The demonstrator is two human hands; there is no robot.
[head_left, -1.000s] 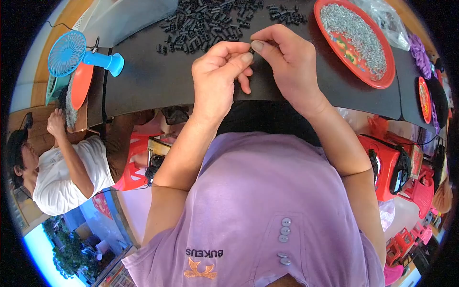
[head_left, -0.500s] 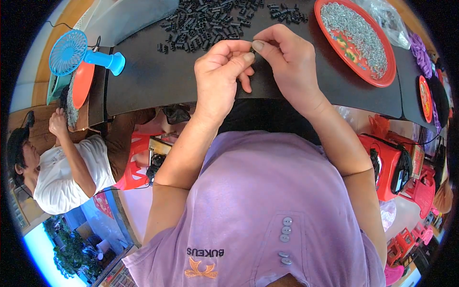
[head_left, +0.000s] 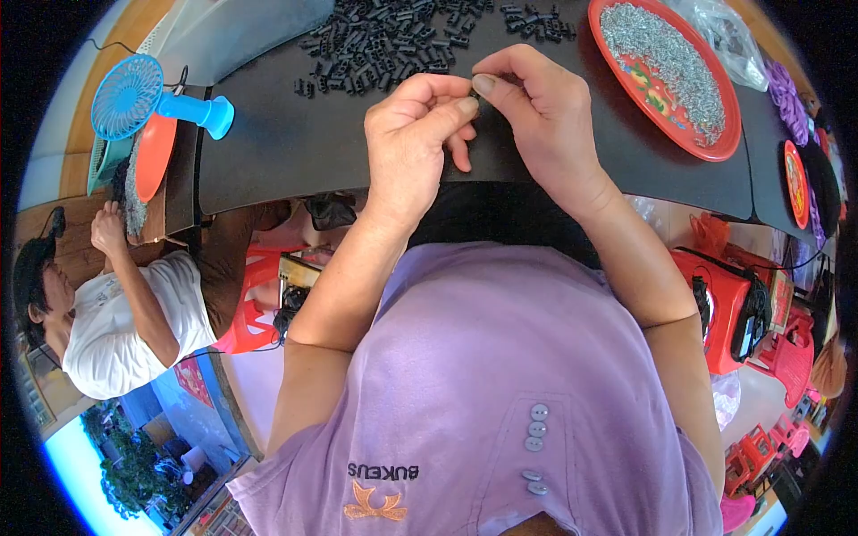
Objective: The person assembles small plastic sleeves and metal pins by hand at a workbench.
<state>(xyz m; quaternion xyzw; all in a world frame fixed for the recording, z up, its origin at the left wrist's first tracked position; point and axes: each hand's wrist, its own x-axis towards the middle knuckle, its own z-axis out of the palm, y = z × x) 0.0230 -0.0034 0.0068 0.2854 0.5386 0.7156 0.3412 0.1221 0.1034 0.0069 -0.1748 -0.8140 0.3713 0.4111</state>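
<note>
Over the near part of the dark table (head_left: 295,152), my left hand (head_left: 407,147) and my right hand (head_left: 554,121) meet at the fingertips. Both are closed in a pinch, thumb against forefinger, around a small dark piece (head_left: 475,93) that the fingers mostly cover. Its exact kind is too hidden to tell. Just beyond my left hand lies a loose pile of small black plastic parts (head_left: 380,49). To the right of my right hand is a red tray (head_left: 726,147) with a printed pattern, heaped with small silvery metal pieces (head_left: 661,54).
A blue fan (head_left: 130,98) stands at the left table end, near a red dish (head_left: 156,156). A person in a white shirt (head_left: 134,322) sits at left, one hand at a grey heap. Clear plastic bags (head_left: 728,45) lie far right; a smaller red tray (head_left: 794,183) is beyond.
Hardly anything differs. My fingertips shift very slightly around the small dark piece, and both hands keep their pinch in the same place.
</note>
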